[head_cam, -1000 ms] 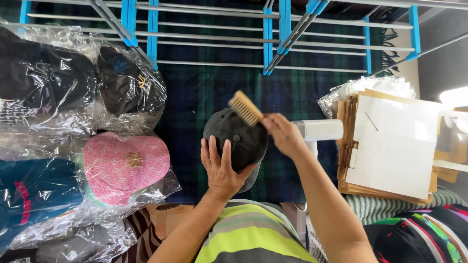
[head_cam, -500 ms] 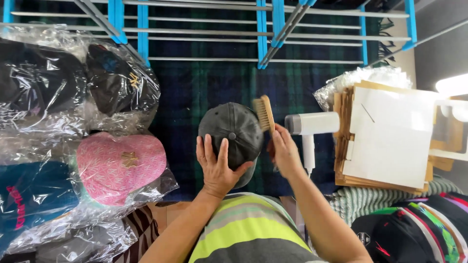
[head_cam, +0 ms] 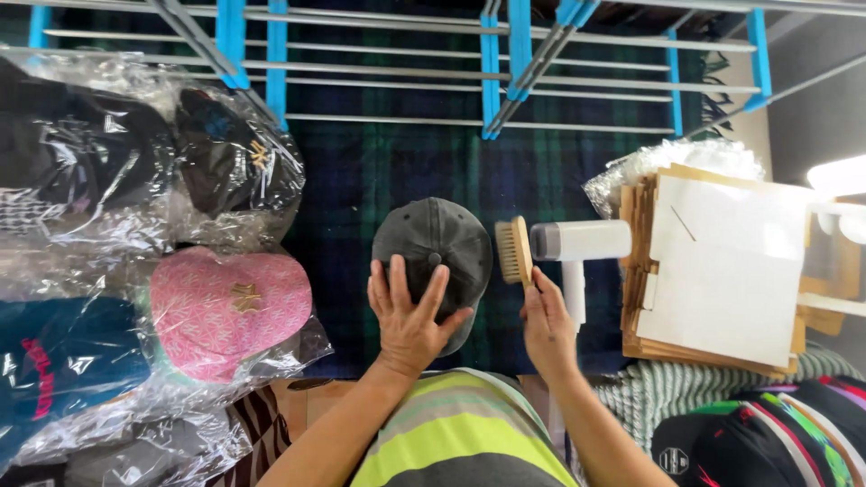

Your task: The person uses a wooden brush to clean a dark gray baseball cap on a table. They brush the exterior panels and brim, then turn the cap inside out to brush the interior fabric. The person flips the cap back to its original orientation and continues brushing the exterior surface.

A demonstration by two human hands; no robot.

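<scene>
Dead centre of the frame sits the grey cap (head_cam: 433, 248), crown up on the dark plaid cloth (head_cam: 379, 171), and the left hand (head_cam: 408, 317) lies flat over its near side, fingers spread wide, pinning it rather than gripping. Just right of the cap, the right hand (head_cam: 548, 322) is closed around the handle of a wooden brush (head_cam: 515, 252), bristles facing the crown and just clear of it. Looks like a brushing pass mid-work; the next stroke calls for bristles back on the fabric while the flat hand steadies. Behind the brush lies a white handheld steamer (head_cam: 577, 248). On the left, clear plastic bags hold caps: a pink one (head_cam: 230, 311), a black one (head_cam: 236, 158). At right, a stack of cardboard sheets (head_cam: 722, 271).
</scene>
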